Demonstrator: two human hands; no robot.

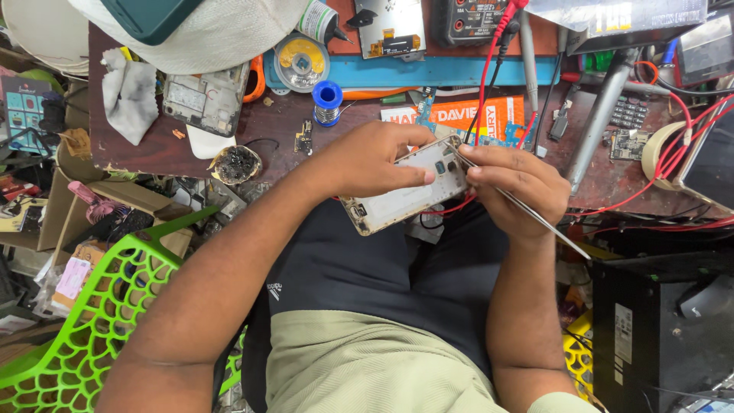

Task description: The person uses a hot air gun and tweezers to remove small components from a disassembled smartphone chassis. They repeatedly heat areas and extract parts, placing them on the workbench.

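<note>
Left hand grips an opened phone frame above the lap while right hand pinches tweezers at its top; a slip could gouge exposed parts.

1. Two hands: left hand, right hand.
2. One opened phone, held.
3. One pair of thin metal tweezers.
4. One blue spool.
5. One green chair.
6. One white cloth.
</note>
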